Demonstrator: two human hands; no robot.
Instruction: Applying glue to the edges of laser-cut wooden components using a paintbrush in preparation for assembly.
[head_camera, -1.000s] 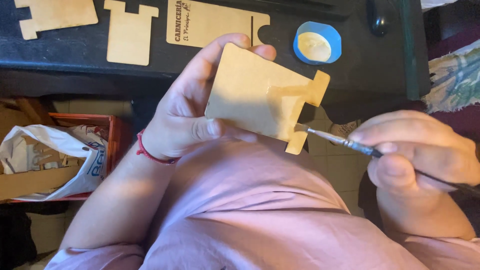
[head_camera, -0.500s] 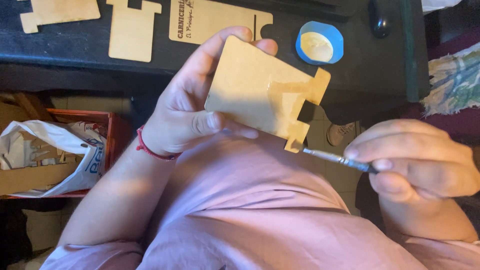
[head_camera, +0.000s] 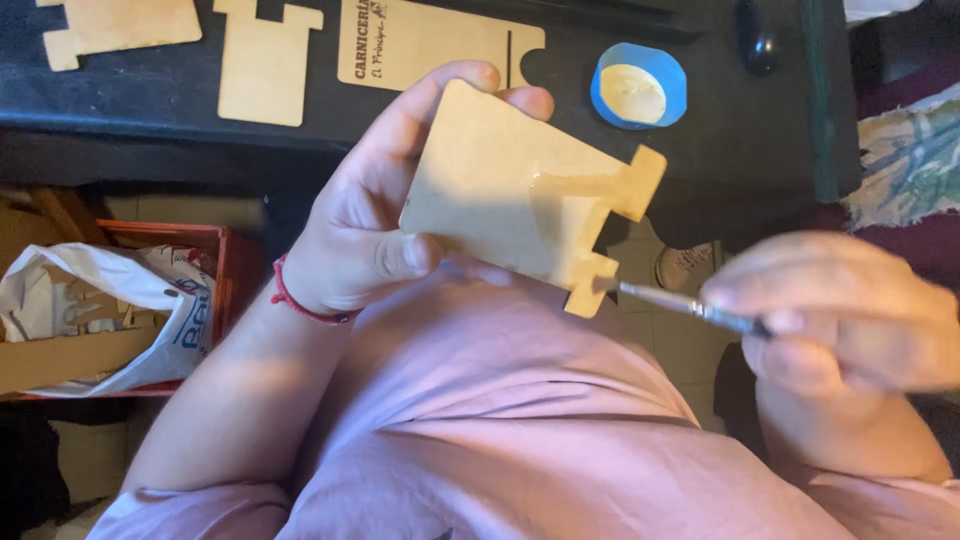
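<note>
My left hand grips a flat wooden piece with notched tabs along its right edge, held tilted above my lap. A wet, shiny patch shows near the tabs. My right hand, blurred, pinches a thin brush whose tip touches the lower tab of the piece. A red cord is around my left wrist. A small blue cup with pale glue stands on the dark table just beyond the piece.
Several more flat wooden cut-outs lie on the dark table at the top. A red crate on the floor at left holds a white plastic bag and cardboard. Patterned cloth at right.
The brush tip has stayed at the piece's lower tab while my right hand shifted slightly right and up, blurred. The wooden piece has hardly moved in my left hand.
</note>
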